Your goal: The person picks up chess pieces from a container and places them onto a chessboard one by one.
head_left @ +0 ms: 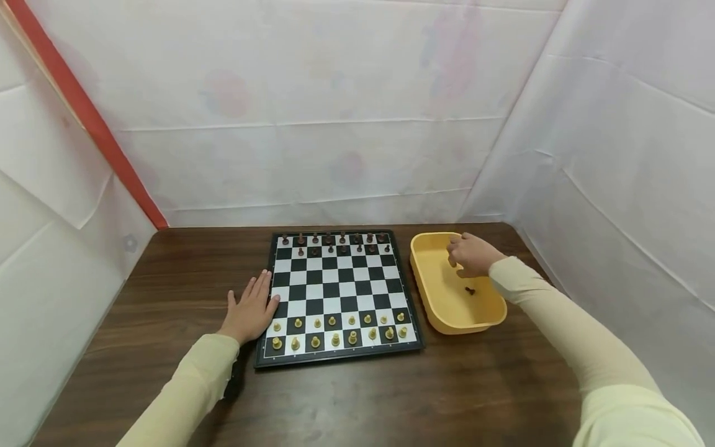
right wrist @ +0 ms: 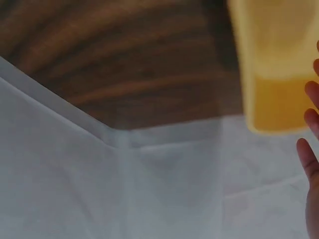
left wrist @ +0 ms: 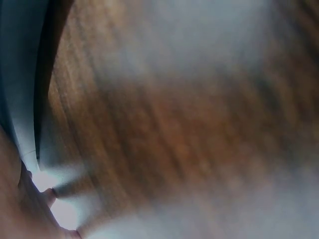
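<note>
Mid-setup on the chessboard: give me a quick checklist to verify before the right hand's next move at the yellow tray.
1. Left hand flat at the chessboard edge: ok.
2. Right hand over the yellow tray: ok.
3. Dark piece left in the tray: ok, one visible.
4. Right hand already holding a piece: cannot tell.
5. Light pieces all placed: ok.
6. Dark pieces all placed: not ok, gaps.

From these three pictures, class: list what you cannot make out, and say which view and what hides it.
1. Right hand, head view: curled over the yellow tray; whether it holds a piece is hidden by its own fingers.
2. Dark piece in the tray: too small to tell its type.
3. Left wrist view: blurred; only wood grain shows.
4. Right wrist view: fingertips cut off by the edge.
</note>
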